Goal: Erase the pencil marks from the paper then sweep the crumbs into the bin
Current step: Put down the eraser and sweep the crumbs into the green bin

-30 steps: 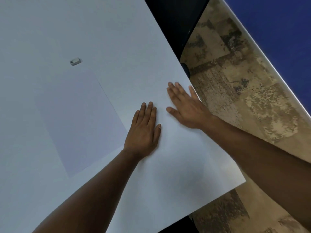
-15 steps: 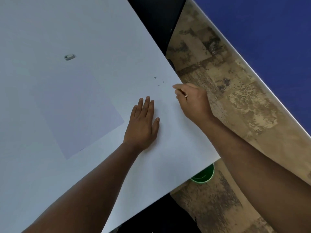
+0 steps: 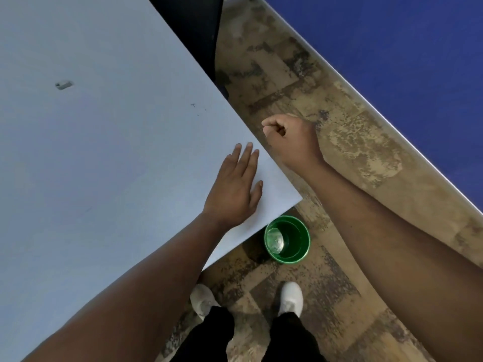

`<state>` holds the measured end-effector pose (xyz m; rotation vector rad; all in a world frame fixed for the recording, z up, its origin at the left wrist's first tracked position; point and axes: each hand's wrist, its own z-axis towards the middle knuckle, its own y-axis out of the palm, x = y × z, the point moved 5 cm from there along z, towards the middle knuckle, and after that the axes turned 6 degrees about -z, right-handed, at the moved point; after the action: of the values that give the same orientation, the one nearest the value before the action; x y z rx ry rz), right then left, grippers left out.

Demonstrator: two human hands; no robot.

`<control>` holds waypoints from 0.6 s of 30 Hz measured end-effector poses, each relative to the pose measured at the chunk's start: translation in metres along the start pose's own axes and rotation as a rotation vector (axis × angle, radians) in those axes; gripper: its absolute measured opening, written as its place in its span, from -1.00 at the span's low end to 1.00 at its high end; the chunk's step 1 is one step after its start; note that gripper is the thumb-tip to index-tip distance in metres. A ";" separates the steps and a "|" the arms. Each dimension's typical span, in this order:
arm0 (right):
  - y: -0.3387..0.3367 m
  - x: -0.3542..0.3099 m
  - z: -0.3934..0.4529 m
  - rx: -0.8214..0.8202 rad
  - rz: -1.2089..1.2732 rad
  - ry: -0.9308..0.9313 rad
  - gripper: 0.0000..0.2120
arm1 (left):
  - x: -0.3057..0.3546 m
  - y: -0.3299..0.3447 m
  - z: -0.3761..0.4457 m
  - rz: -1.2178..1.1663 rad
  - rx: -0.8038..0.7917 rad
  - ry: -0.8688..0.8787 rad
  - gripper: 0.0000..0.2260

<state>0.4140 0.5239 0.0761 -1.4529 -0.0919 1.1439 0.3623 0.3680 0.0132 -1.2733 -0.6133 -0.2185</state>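
Left hand [image 3: 236, 190] lies flat steadying the white tabletop [image 3: 104, 152] while the clenched right hand [image 3: 290, 139], contents unseen, hovers above the round green plastic bin [image 3: 287, 240] at lower centre.

Green bin [image 3: 287, 240] upright on floor — crumbs [image 3: 194, 106] on table.

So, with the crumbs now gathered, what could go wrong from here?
1. The right hand, closed as a fist, is beyond the table edge but far from the green bin; anything released here would probably land on the floor.
2. A few dark crumbs remain on the table and may be forgotten.
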 end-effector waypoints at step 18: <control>-0.006 0.261 -0.153 -0.146 -0.018 0.206 -0.66 | 0.103 0.234 -0.022 -0.079 -0.205 -0.283 -0.58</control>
<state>0.6520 0.5840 -0.1001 -1.6881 -0.0457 0.9834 0.5663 0.4353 -0.1276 -1.4925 -0.9029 -0.1701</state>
